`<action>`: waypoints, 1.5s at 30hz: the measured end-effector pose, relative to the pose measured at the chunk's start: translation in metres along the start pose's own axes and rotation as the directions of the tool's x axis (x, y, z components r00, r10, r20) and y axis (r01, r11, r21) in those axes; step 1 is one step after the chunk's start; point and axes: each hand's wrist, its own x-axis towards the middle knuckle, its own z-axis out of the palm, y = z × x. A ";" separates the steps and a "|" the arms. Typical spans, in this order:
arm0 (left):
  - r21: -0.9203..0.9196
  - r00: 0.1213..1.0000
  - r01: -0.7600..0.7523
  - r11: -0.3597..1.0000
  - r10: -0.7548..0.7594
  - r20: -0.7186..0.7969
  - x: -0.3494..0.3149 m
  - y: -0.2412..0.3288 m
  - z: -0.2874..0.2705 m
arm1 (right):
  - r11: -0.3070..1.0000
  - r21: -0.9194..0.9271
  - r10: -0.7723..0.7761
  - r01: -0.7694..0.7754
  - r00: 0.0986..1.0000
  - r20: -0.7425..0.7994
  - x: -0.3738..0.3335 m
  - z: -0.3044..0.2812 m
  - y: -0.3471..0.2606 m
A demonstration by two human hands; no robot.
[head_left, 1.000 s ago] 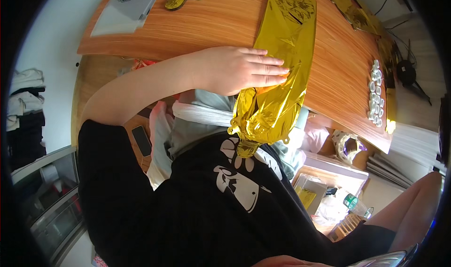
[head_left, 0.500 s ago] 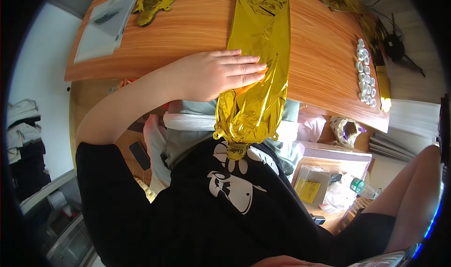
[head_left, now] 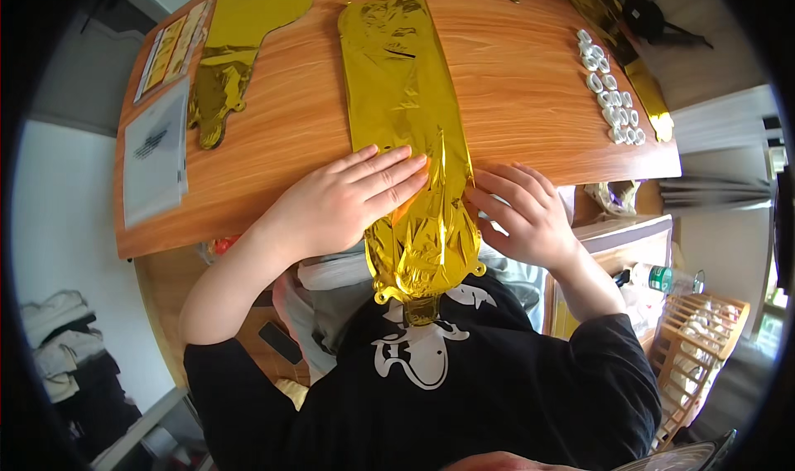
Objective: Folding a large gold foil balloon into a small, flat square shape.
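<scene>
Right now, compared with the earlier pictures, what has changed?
The right hand, not over the table earlier, has come in to the right edge of the gold foil; whether it grips is unclear. The view has shifted, bringing the foil's far end fully into the picture. The left hand still lies flat on the foil, whose near end still overhangs the table.

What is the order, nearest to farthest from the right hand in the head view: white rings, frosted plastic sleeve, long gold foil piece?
From the right hand:
1. Long gold foil piece, just left of the hand.
2. White rings, toward the right of the table.
3. Frosted plastic sleeve, near the table's left edge.
</scene>
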 end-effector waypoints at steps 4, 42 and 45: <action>-0.029 1.000 0.000 1.000 0.000 0.008 0.001 -0.005 -0.001 | 0.996 0.007 0.085 -0.085 0.996 -0.014 0.006 0.015 -0.002; -0.173 0.997 0.008 0.985 0.006 0.082 0.001 -0.012 -0.012 | 0.954 0.253 -0.173 0.161 0.985 0.026 0.030 0.022 0.010; -0.320 0.998 0.027 0.947 -0.008 0.060 0.003 -0.016 -0.015 | 0.910 0.416 -0.019 0.005 0.999 0.030 0.036 0.018 0.008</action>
